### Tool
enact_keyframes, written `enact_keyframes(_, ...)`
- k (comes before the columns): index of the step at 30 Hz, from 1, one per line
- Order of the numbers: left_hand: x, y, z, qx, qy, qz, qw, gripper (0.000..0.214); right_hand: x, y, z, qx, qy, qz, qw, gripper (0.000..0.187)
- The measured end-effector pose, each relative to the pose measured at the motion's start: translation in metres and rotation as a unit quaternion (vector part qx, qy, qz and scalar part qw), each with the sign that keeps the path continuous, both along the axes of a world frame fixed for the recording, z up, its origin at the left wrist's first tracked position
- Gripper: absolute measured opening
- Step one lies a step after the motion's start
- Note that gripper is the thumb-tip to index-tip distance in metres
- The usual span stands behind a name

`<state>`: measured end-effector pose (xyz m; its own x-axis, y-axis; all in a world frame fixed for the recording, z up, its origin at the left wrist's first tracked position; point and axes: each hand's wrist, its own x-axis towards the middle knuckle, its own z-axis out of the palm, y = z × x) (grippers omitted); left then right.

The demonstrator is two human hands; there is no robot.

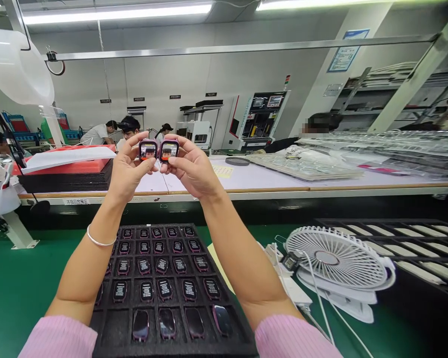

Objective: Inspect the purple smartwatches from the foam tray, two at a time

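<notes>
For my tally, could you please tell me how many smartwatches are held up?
2: one smartwatch in the left hand, another smartwatch in the right hand.

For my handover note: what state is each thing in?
Left hand: holding one watch
Right hand: holding another watch
Held watches: screens lit or reflecting, unclear
Black tray: mostly filled
Front-row watches: screens dark
Watches behind: white text on screens
Fan: tilted back, running unclear
Ceiling light: lit

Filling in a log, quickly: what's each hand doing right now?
Left hand: closed, holding a watch-like device.
Right hand: closed, holding another device.
</notes>
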<state>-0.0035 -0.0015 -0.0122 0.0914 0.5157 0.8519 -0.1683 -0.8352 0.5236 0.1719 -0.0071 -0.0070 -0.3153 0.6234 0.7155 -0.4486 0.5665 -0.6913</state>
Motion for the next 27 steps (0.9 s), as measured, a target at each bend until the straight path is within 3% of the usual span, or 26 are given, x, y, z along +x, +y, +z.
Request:
enact_keyframes(5,-0.001,-0.004,-0.008,-0.039,-0.015,0.005,0.999,0.059,-0.004,0.003,-0.009,-0.015,-0.009,-0.012,1.000,0.050)
enact_keyframes(18,-0.001,-0.013,-0.002,-0.081,-0.022,-0.016,0.996,0.057,-0.003,0.001,-0.007,-0.016,-0.019,-0.011,1.000,0.051)
enact_keyframes(22,0.004,-0.022,-0.011,-0.100,-0.036,-0.002,0.994,0.047,-0.003,-0.006,-0.018,-0.043,-0.011,-0.011,0.999,0.039)
enact_keyframes(27,0.010,-0.035,-0.034,-0.123,-0.045,0.032,0.991,0.043,-0.003,-0.018,-0.043,-0.086,0.004,-0.004,0.996,0.039)
